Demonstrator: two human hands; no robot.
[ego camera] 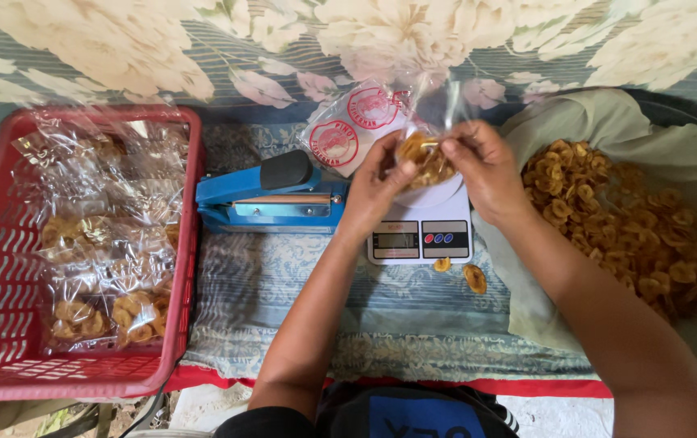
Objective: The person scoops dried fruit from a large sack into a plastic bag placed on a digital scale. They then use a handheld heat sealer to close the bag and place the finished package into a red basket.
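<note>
At nine o'clock a red basket [8, 268] holds filled clear packets; at three o'clock a heap of fried chips [616, 219] lies on a grey-green cloth [608, 122]. Left of centre sits a blue heat sealer [271, 199], beside it a white digital scale [420, 235]. Over the scale, the left hand [377, 182] and right hand [486, 166] each pinch the mouth of a clear chip bag [425, 154]. Best held open and upright, so nothing spills like the two loose chips [462, 272] below.
</note>
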